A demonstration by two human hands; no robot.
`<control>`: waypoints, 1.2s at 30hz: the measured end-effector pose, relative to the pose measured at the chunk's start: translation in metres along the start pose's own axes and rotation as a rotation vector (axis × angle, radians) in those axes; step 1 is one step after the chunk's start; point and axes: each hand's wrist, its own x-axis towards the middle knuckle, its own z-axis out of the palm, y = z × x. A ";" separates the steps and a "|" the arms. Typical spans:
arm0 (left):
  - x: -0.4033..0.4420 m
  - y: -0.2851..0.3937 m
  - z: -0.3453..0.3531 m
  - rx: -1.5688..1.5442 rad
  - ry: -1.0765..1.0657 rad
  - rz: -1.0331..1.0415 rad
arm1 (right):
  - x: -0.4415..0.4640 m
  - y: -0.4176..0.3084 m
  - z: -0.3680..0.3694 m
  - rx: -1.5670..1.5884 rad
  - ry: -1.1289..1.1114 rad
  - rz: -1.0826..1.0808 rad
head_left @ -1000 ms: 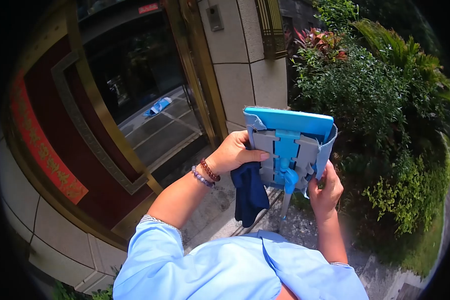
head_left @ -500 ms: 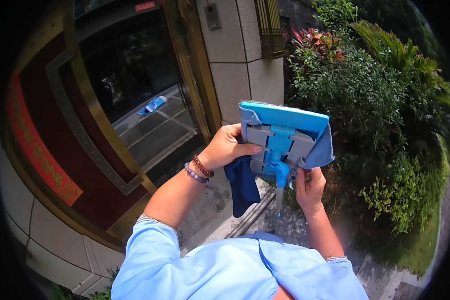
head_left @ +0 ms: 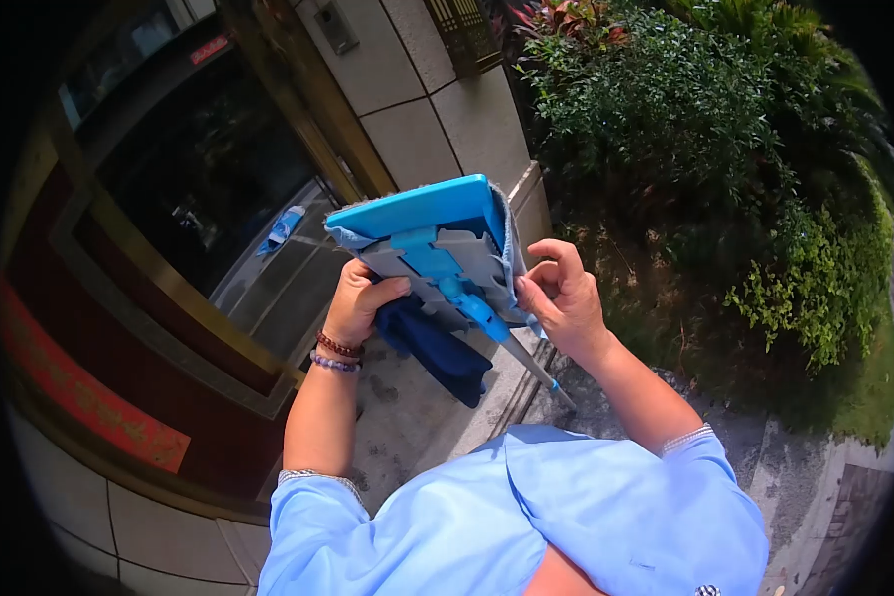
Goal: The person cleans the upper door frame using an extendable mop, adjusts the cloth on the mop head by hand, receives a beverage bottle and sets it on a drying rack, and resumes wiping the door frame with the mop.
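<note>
A flat mop (head_left: 432, 256) is held up in front of me, its blue and grey head tilted and its pole (head_left: 534, 366) slanting down to the right. A light blue-grey mop pad (head_left: 510, 243) wraps around the head's edges. My left hand (head_left: 353, 303) is closed on the head's left side, thumb over the grey plate, fingers hidden behind. Under that hand hangs a dark blue cloth (head_left: 437, 353); what holds it is hidden. At the right edge, my right hand (head_left: 571, 303) has curled fingers, its thumb and fingertips pinching at the pad's edge.
To the left is a dark red door (head_left: 119, 328) with a long metal handle and brass frame. Reflective glass (head_left: 209, 189) stands beside it. Stone wall (head_left: 407, 129) rises ahead. Shrubs (head_left: 666, 109) fill the right side, above stone paving (head_left: 735, 487).
The mop head has moved left in view and turned, its pole now slanting further right. My right hand has shifted up along the pad's edge. My view has tilted and turned.
</note>
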 end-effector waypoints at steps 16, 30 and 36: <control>0.020 -0.041 -0.047 -0.216 0.109 -0.022 | 0.077 0.033 0.020 -0.469 -0.413 0.052; 0.008 -0.009 0.040 1.034 0.359 0.294 | 0.083 0.046 0.033 -0.575 -0.317 -0.064; 0.022 -0.001 0.053 1.043 0.333 0.248 | 0.083 0.045 0.031 -0.618 -0.354 -0.235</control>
